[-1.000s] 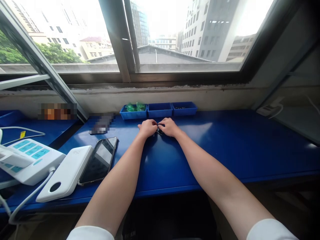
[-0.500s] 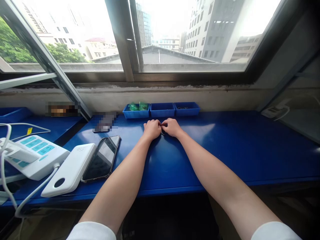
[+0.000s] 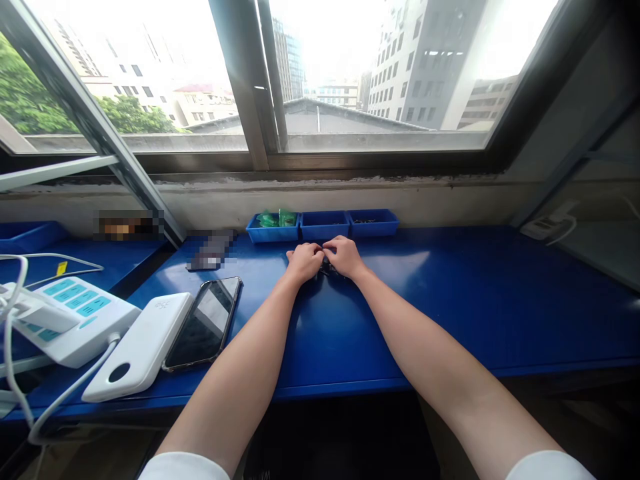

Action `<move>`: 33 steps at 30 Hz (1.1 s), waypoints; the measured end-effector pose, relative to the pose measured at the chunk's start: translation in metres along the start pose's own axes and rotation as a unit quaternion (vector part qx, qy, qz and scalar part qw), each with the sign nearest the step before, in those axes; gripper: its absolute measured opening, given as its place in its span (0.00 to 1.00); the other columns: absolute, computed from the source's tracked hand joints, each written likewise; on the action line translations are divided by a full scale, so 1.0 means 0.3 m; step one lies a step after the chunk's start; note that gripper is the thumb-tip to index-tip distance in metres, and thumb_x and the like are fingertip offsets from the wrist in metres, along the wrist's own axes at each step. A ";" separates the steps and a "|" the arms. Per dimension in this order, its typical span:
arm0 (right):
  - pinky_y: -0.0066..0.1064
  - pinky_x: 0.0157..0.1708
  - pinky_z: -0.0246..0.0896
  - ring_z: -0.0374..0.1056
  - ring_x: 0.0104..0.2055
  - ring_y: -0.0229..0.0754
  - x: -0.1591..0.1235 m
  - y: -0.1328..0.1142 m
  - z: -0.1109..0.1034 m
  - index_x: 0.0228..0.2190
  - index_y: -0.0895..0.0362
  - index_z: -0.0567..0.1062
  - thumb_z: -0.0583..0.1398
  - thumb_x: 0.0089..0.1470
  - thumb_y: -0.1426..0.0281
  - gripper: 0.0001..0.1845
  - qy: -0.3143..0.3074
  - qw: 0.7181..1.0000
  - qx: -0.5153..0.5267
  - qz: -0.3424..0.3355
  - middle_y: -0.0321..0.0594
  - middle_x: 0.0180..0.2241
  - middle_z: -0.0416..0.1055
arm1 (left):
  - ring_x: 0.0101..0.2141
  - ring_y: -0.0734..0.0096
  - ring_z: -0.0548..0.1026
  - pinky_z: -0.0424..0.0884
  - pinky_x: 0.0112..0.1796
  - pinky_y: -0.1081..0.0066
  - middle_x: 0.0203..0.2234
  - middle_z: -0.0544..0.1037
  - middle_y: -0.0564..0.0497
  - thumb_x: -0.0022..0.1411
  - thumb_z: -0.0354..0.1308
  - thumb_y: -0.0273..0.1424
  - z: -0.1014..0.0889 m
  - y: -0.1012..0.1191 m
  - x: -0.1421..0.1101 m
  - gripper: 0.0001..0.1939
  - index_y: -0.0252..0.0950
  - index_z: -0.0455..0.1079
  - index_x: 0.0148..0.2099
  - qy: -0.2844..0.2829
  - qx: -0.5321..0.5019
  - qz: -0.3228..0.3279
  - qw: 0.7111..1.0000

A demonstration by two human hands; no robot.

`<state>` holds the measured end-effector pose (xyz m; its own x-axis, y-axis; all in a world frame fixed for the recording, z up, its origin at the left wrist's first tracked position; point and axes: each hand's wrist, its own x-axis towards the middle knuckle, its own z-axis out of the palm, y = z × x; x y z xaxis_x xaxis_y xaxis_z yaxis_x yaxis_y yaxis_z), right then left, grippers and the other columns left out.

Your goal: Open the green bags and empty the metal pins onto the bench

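Observation:
My left hand (image 3: 305,261) and my right hand (image 3: 345,255) meet over the blue tabletop, fingertips pinched close together. Between and just under them show small dark pieces (image 3: 325,268), too small and too covered to name. Both hands are closed, and what the fingertips hold is hidden. Right behind the hands stand three blue bins in a row. Green plastic packets (image 3: 277,219) fill the left bin (image 3: 273,233); the middle bin (image 3: 324,233) shows no clear contents, and small dark parts (image 3: 364,221) lie in the right bin (image 3: 383,227).
To my left lie a phone (image 3: 205,323), a white power bank (image 3: 143,350) and a white power strip (image 3: 75,313) with cables. A blurred flat item (image 3: 213,250) lies behind the phone. The window wall (image 3: 450,200) bounds the table's back.
More small dark pieces show beneath my fingers than before. My hands stay together in nearly the same place; the view has tilted up slightly.

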<state>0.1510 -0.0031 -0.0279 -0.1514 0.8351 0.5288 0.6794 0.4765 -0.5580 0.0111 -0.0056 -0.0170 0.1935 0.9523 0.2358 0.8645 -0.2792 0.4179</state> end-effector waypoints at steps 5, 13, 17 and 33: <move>0.29 0.43 0.64 0.69 0.37 0.39 0.003 -0.005 -0.001 0.32 0.57 0.79 0.54 0.51 0.76 0.13 0.004 1.000 0.027 -0.005 0.42 0.34 0.73 | 0.41 0.62 0.71 0.59 0.41 0.64 0.36 0.77 0.48 0.62 0.43 0.36 0.003 0.009 -0.004 0.17 0.39 0.73 0.37 0.029 -0.011 0.019 0.999; 0.28 0.39 0.62 0.67 0.35 0.38 0.001 -0.002 -0.009 0.31 0.56 0.76 0.55 0.53 0.72 0.09 0.015 0.997 0.075 -0.026 0.39 0.32 0.72 | 0.38 0.63 0.73 0.57 0.39 0.63 0.33 0.77 0.49 0.64 0.41 0.34 0.010 0.003 0.006 0.17 0.38 0.69 0.31 0.060 -0.025 0.013 0.998; 0.29 0.37 0.59 0.66 0.35 0.39 0.005 0.011 -0.007 0.29 0.56 0.74 0.52 0.55 0.68 0.11 0.012 0.998 0.058 -0.002 0.40 0.32 0.71 | 0.37 0.64 0.73 0.57 0.39 0.63 0.32 0.77 0.50 0.64 0.42 0.36 0.005 0.010 0.002 0.17 0.38 0.69 0.33 0.081 -0.049 0.021 0.995; 0.28 0.27 0.60 0.65 0.26 0.37 0.003 -0.024 -0.028 0.27 0.57 0.72 0.59 0.46 0.59 0.13 0.007 0.959 0.273 0.070 0.36 0.24 0.71 | 0.40 0.68 0.72 0.57 0.44 0.65 0.34 0.77 0.52 0.62 0.46 0.32 -0.017 0.017 -0.016 0.13 0.40 0.72 0.35 0.110 -0.079 0.037 0.990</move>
<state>0.1519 -0.0082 -0.0181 -0.0732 0.8992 0.4314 0.2135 0.4367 -0.8739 0.0122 -0.0122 -0.0114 0.1329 0.8833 0.4495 0.7651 -0.3797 0.5200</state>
